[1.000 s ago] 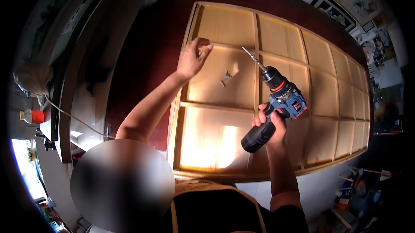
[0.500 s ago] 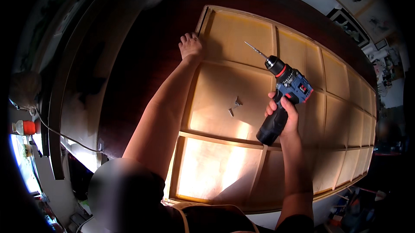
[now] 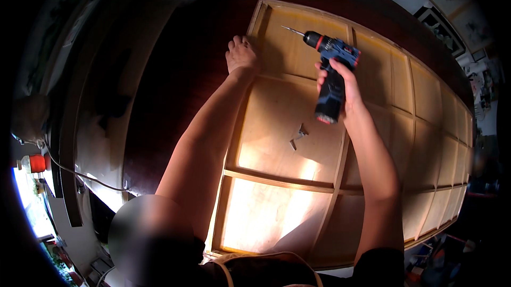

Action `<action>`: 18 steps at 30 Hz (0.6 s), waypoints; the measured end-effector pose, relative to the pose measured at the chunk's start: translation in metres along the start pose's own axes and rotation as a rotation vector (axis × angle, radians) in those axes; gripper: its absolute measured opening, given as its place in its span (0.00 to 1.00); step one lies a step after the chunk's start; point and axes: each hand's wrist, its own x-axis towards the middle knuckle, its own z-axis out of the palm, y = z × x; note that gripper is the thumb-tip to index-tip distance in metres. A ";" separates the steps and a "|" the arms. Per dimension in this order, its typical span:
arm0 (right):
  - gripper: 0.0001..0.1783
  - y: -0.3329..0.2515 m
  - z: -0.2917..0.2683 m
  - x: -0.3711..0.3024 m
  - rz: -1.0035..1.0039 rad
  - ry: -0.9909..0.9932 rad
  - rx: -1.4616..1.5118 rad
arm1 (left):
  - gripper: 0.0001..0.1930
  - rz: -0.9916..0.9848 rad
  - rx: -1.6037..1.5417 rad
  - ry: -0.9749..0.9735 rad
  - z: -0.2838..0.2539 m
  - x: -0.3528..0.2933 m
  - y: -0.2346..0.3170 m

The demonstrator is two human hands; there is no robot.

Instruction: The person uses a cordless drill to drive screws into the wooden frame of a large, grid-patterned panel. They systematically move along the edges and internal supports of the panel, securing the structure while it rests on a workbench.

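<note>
A large wooden panel frame [image 3: 277, 182], divided by thin battens into several shallow compartments, lies in front of me. At its far left edge my left hand [image 3: 242, 55] is closed over the outer rail, fingers curled and the thumb side hidden. My right hand [image 3: 343, 82] grips a blue and black cordless drill [image 3: 339, 50] by its handle. The drill's long bit [image 3: 293, 30] points left, above the far left compartment and apart from the left rail. A few small metal pieces, apparently screws [image 3: 299, 135], lie loose in the compartment nearer me.
The frame rests on a dark reddish tabletop [image 3: 175, 90]. Left of it are a cable [image 3: 88, 179] and a jar with a red-orange part [image 3: 36, 163]. Framed pictures [image 3: 439, 29] stand at the far right. Bright sunlight falls across the near left compartment.
My right hand has carried the drill away from me and slightly left, turning its bit more toward the left rail. My left hand stays at the frame's edge. The view has shifted slightly.
</note>
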 end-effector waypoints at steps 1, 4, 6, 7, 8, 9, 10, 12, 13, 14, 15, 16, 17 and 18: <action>0.26 -0.002 0.000 0.012 0.051 0.015 0.025 | 0.21 0.004 0.004 0.011 0.000 -0.001 -0.001; 0.26 -0.006 0.002 0.038 0.101 0.050 -0.013 | 0.20 0.011 0.001 0.045 0.001 -0.001 -0.002; 0.26 -0.007 -0.002 0.053 0.107 0.040 -0.022 | 0.17 0.008 -0.025 0.066 0.000 -0.003 0.001; 0.25 -0.007 -0.004 0.058 0.111 0.027 -0.029 | 0.17 0.012 -0.025 0.060 0.000 -0.003 0.002; 0.25 -0.006 -0.005 0.063 0.114 0.016 -0.036 | 0.17 0.016 -0.026 0.055 -0.001 -0.002 0.001; 0.26 -0.005 -0.003 0.065 0.126 0.029 -0.010 | 0.17 0.018 -0.026 0.046 -0.001 -0.003 0.000; 0.25 -0.005 -0.003 0.067 0.133 0.011 -0.026 | 0.18 0.013 -0.033 0.025 -0.001 -0.003 -0.001; 0.25 -0.006 -0.001 0.071 0.142 -0.028 -0.055 | 0.20 0.006 -0.043 -0.013 0.000 0.000 -0.004; 0.26 -0.006 0.002 0.071 0.126 -0.023 -0.085 | 0.21 0.011 -0.034 -0.019 0.000 0.001 -0.005; 0.26 -0.006 0.002 0.073 0.137 -0.025 -0.087 | 0.21 0.017 -0.022 -0.022 0.002 0.000 -0.005; 0.26 -0.006 0.002 0.076 0.146 -0.029 -0.088 | 0.21 0.026 -0.010 -0.023 -0.001 0.000 -0.003; 0.26 -0.005 0.002 0.079 0.155 -0.032 -0.088 | 0.22 0.034 0.002 -0.024 -0.002 0.000 -0.003; 0.27 -0.004 0.000 0.081 0.154 -0.026 -0.095 | 0.23 0.038 0.004 -0.037 0.000 0.002 -0.004; 0.27 -0.003 0.000 0.082 0.152 -0.032 -0.095 | 0.23 0.030 0.002 -0.041 -0.001 0.001 -0.002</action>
